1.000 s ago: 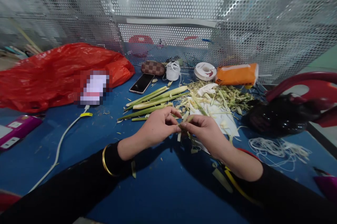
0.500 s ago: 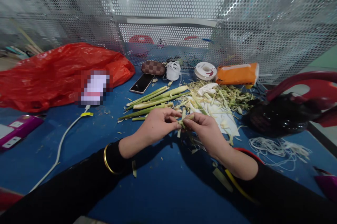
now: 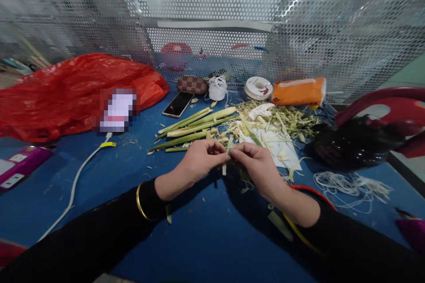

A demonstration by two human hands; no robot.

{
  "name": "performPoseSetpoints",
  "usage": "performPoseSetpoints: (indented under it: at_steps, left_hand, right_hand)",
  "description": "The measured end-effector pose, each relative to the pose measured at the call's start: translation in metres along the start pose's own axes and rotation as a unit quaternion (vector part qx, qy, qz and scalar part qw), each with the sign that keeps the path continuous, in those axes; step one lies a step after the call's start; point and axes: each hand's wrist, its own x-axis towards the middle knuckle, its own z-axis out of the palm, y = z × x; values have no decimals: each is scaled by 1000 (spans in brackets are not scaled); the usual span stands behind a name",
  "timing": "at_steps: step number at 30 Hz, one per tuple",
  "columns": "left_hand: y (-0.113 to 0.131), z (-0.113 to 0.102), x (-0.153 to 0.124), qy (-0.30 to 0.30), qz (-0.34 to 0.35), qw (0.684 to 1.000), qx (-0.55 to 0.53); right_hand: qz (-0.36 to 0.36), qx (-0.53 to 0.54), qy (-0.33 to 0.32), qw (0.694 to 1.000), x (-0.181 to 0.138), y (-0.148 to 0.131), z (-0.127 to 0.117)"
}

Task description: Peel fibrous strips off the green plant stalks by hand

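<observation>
Both my hands meet at the middle of the view, thumbs and fingers pinched around a small piece of pale green plant strip [image 3: 229,143]. My left hand [image 3: 203,159] closes on it from the left, a gold bangle above its wrist. From the right, my right hand [image 3: 258,163] pinches the same piece, its fingertips touching or nearly touching the left ones. The strip pokes out above and below the fingers; the rest is hidden. Behind the left hand lie several green stalks [image 3: 199,128]. A heap of shredded plant fibre [image 3: 292,123] spreads beyond the right hand on white paper [image 3: 285,152].
A phone [image 3: 178,104], a checkered case [image 3: 192,84], a white cord bundle [image 3: 218,88], a spool [image 3: 258,87] and an orange packet [image 3: 299,92] line the back. Red plastic [image 3: 76,92] and a charging cable [image 3: 78,176] lie left. Black plastic [image 3: 352,145] and tangled white string [image 3: 352,190] sit right.
My fingertips have drawn closer together over the plant strip, with the left hand shifting slightly right and down. The surrounding things appear slightly shifted in the view.
</observation>
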Motion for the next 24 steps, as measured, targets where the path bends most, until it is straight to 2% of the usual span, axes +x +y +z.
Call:
performPoseSetpoints:
  at_steps: [2,14,24]
  left_hand:
    - [2,1,0,2,7,1000,-4]
    - [10,2,-4,-6,-57,996,-69]
    - [9,3,-2,-3,-62,994,-91]
  right_hand:
    - [21,24,2,1000,0,0,0]
    - [49,82,-4,995,1,3,2]
    - [85,149,-1,985,6,10,2]
